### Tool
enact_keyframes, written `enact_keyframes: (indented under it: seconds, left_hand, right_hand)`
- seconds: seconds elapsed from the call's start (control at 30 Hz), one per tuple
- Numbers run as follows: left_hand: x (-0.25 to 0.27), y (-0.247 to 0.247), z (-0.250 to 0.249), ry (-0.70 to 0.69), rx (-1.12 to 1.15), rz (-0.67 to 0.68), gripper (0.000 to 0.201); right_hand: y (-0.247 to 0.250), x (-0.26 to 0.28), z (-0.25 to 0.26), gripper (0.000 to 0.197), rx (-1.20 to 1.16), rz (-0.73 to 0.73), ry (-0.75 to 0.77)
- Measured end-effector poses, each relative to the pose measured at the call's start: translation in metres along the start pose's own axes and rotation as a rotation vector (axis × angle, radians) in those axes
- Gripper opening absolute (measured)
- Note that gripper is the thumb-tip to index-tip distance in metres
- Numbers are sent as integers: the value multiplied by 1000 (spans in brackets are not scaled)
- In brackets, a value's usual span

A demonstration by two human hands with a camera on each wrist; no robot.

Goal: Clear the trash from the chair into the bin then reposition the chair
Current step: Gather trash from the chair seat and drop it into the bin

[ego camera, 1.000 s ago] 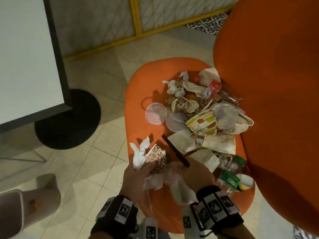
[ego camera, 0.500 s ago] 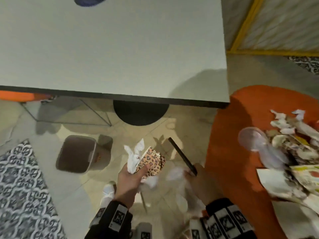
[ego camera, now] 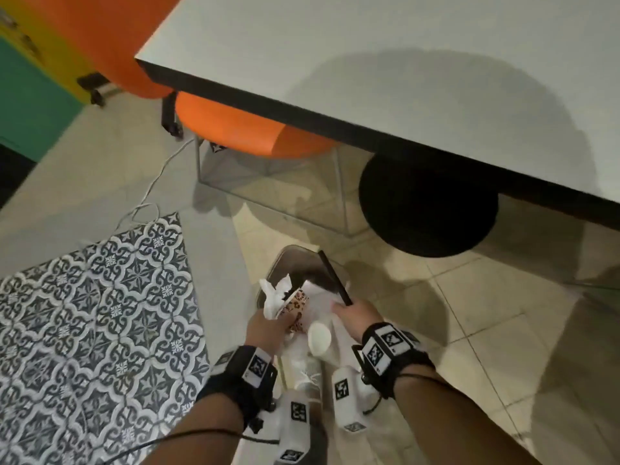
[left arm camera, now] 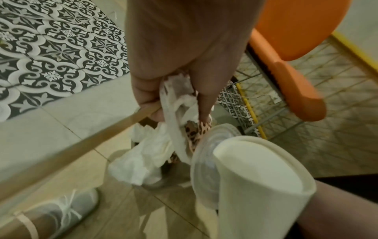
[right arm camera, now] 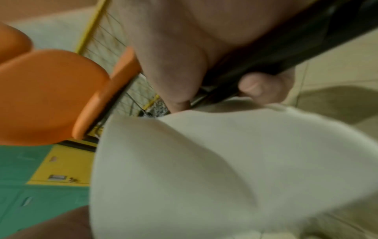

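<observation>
Both hands hang over the bin (ego camera: 285, 263), which stands on the tiled floor (ego camera: 469, 313) just in front of the person's feet. Left hand (ego camera: 268, 328) has its fingers curled round a leopard-print paper cup (ego camera: 297, 303), crumpled white tissue (ego camera: 273, 297) and, as the left wrist view shows, a thin wooden stick (left arm camera: 81, 142) that slants away from the fist. Right hand (ego camera: 355, 313) grips a long black straw (ego camera: 333, 276), whose free end points up over the bin's far rim, together with floppy white paper (right arm camera: 204, 161) that fills most of the right wrist view. Behind the bin a white tabletop (ego camera: 402, 62) with a black edge stands on a round black base (ego camera: 427, 203). An orange chair (ego camera: 248, 129) is tucked partly under its left corner; the wrist views show an orange chair (left arm camera: 296, 64) too, though its seat top is hidden. Patterned tiles (ego camera: 100, 313) lie to the left.
</observation>
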State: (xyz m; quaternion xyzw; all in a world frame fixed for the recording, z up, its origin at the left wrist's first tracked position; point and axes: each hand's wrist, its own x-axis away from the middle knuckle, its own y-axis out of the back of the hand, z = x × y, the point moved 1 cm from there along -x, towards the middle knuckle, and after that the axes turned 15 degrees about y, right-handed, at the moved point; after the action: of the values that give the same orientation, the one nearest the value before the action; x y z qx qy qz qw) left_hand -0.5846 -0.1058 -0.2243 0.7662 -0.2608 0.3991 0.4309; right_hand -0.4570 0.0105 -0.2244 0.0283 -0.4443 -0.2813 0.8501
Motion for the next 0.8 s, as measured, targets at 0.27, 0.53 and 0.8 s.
enact_keyframes:
  seconds: [0.27,0.53,0.8]
  left_hand:
    - [-108,-3,-23,57,-535,66,34]
    - [-143,-33,-44,62,-536,148,54]
    - [-129,-36,-50,-64,-520,148,35]
  right_hand:
    - [-54,-94,6,44,184,139,-103]
    - [-58,-142,-7,59,-54,15,-240]
    - [-45,-136,-6,59,-232,-88,-122]
